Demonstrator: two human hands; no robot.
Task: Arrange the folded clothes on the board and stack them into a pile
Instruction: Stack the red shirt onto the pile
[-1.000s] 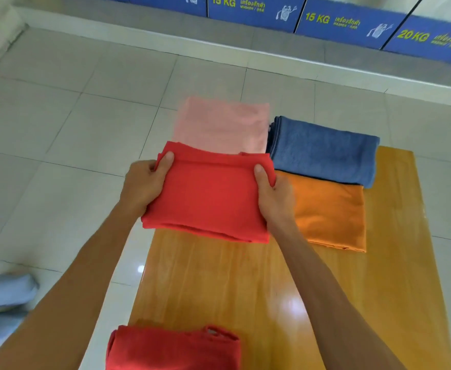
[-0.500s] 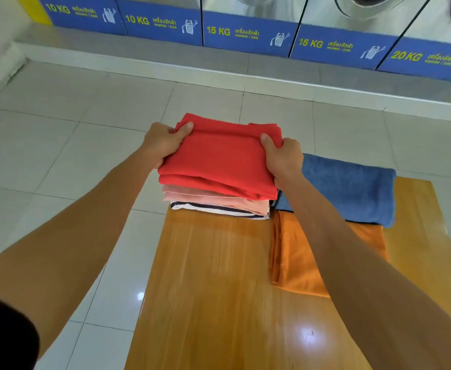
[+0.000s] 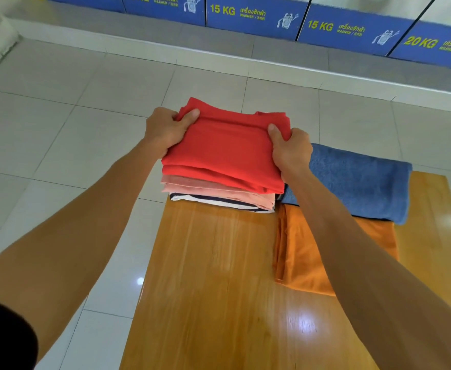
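Observation:
A folded red cloth (image 3: 227, 148) lies on top of a pile at the far left corner of the wooden board (image 3: 213, 276). Under it are a folded pink cloth (image 3: 219, 192) and a white cloth with dark stripes (image 3: 219, 202). My left hand (image 3: 165, 129) grips the red cloth's left edge, thumb on top. My right hand (image 3: 289, 149) grips its right edge the same way. Right of the pile lies a folded blue cloth (image 3: 360, 185), partly over a folded orange cloth (image 3: 304, 249).
The board stands over a pale tiled floor (image 3: 59, 129). A raised step (image 3: 245, 65) with a row of washers with blue labelled panels (image 3: 253, 17) runs along the far side. My right forearm crosses over the orange cloth.
Both hands carried the red cloth away from me and set it on the pink cloth. Since half a second ago the hands and the cloth have hardly moved.

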